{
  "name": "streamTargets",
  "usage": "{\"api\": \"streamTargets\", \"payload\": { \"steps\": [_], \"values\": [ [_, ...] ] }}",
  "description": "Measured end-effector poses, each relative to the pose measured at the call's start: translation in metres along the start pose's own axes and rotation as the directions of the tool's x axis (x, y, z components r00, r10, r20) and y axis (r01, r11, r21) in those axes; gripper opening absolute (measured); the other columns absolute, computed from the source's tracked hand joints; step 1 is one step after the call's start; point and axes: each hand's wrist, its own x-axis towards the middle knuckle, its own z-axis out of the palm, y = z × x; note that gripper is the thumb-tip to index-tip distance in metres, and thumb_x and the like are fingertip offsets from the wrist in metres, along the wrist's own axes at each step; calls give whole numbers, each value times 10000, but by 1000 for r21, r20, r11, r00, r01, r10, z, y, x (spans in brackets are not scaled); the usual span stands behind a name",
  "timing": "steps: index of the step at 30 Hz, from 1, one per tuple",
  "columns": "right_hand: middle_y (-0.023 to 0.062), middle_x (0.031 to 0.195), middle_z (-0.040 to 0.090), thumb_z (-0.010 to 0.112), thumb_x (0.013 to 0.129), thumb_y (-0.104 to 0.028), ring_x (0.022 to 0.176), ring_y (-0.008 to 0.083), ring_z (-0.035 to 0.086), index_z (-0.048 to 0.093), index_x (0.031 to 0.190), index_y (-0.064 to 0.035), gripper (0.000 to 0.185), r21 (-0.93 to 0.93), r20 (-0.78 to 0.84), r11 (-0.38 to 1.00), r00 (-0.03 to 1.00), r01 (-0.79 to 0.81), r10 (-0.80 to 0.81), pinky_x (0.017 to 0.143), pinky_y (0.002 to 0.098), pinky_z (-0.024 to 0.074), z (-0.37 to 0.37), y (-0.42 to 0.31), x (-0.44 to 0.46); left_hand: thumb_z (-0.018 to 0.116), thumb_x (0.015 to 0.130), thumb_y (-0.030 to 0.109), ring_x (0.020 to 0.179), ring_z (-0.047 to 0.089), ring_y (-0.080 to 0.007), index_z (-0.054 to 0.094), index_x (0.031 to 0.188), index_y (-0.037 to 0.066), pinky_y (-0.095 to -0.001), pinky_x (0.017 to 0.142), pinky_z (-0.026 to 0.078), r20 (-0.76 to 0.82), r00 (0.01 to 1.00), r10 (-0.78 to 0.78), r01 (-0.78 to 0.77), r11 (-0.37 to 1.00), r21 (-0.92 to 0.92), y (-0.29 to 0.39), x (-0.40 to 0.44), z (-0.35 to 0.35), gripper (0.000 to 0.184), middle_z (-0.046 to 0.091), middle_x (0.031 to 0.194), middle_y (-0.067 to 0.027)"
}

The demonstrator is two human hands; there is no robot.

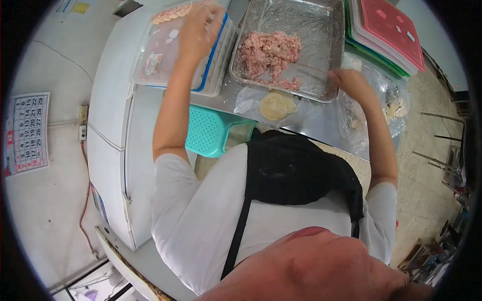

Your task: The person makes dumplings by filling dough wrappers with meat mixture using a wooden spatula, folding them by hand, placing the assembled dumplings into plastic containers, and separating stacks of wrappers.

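At far left, on the wall, 1 calendar point(27, 133); right of it, 1 reddish cord point(85, 200), hanging below a wall outlet point(83, 132). Next, 1 large white appliance point(108, 130). On its right side, lidded boxes point(173, 60) with a blue edge, and on top of them, toward the far end, a row of pale shaped pieces with pink filling point(173, 14). Over these pieces, left hand point(201, 27), blurred, with fingers partly spread; contact or pinch impossible to tell.

Below tabletop level, 1 perforated teal basket point(205, 131). At center, minced meat point(271, 52) heaped mainly in the left part of 1 metal tray point(321, 32), with smears on the bare metal. Just beside the tray's near edge, round yellowish wrappers point(277, 105), overlapping, on clear plastic. Below, 1 black apron point(301, 168) over a white shirt point(206, 215).

At the tray's right side, right hand point(351, 83), fingers curled closed around 1 thin utensil point(314, 68), its length slanting toward the meat. Beneath the right forearm and beyond it, crumpled clear plastic point(374, 125) with pale pieces point(395, 109). Behind, 1 stack of flat plastic covers point(394, 30), red uppermost, white and green below.
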Motion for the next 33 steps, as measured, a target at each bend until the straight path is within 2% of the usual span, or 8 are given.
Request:
{"api": "streamTargets", "payload": {
  "steps": [3, 6, 13, 19, 24, 27, 30, 33],
  "values": [
    [178, 793, 640, 534, 877, -249, 795, 359, 630, 627, 816, -20, 254, -187, -84, 982, 996, -38, 22, 703, 456, 502, 5, 23, 63, 638, 844, 201, 882, 597, -259, 644, 975, 70, -344, 793, 473, 338, 941, 32, 109, 915, -389, 50, -58, 24, 186, 631, 942, -94],
    [146, 738, 628, 554, 802, -176, 734, 333, 641, 625, 744, -50, 155, -372, -405, 916, 862, 151, -307, 651, 421, 523, 38, 23, 83, 675, 815, 226, 923, 592, -273, 647, 1002, 76, -365, 832, 467, 693, 706, 144, 232, 878, -419, 58, -113, 68, 242, 624, 976, -101],
    [145, 710, 621, 562, 785, -124, 686, 296, 660, 650, 765, -63, 109, -314, 22, 900, 950, 302, -311, 603, 408, 527, 38, -60, -4, 665, 797, 221, 1021, 542, -311, 671, 1006, 108, -423, 893, 417, 479, 873, 93, 51, 959, -278, 21, -206, 138, 237, 609, 1069, -85],
    [182, 720, 648, 556, 803, -130, 721, 342, 666, 672, 798, -20, 159, -435, 241, 897, 970, 72, 39, 616, 443, 530, 1, -63, -2, 662, 791, 181, 1000, 544, -307, 683, 1040, 111, -410, 872, 428, 378, 919, 116, 24, 938, -347, 5, -204, 116, 260, 614, 1072, -87],
    [199, 715, 654, 559, 782, -128, 673, 340, 672, 671, 742, -17, 162, -269, 89, 963, 996, 17, 7, 586, 436, 541, 47, -115, 20, 651, 797, 165, 959, 563, -328, 669, 1048, 76, -393, 818, 459, 382, 910, 160, 40, 884, -467, -3, -195, 106, 267, 626, 1038, -101],
    [198, 703, 652, 562, 780, -134, 655, 344, 667, 665, 729, -24, 159, -266, 37, 963, 999, 40, -31, 584, 435, 539, 58, -136, 34, 634, 820, 149, 942, 598, -295, 647, 1085, 72, -373, 835, 465, 418, 909, -8, 247, 817, -521, -4, -204, 104, 276, 643, 1036, -84],
    [207, 738, 648, 503, 838, -117, 720, 363, 661, 644, 771, -11, 188, -232, 78, 973, 997, -6, 25, 631, 452, 531, 49, -166, 47, 615, 858, 175, 931, 628, -221, 625, 1107, 44, -335, 827, 483, 706, 646, -291, 758, 351, -550, -3, -189, 75, 281, 652, 1037, -70],
    [203, 779, 656, 496, 876, -154, 747, 362, 656, 640, 776, -12, 225, -206, 109, 975, 992, 83, -61, 651, 456, 523, 61, -166, 62, 605, 893, 234, 931, 609, -134, 607, 1132, 17, -285, 801, 488, 808, 585, -71, 660, -536, -526, -27, -194, 88, 323, 644, 1057, -63]
  ]
}}
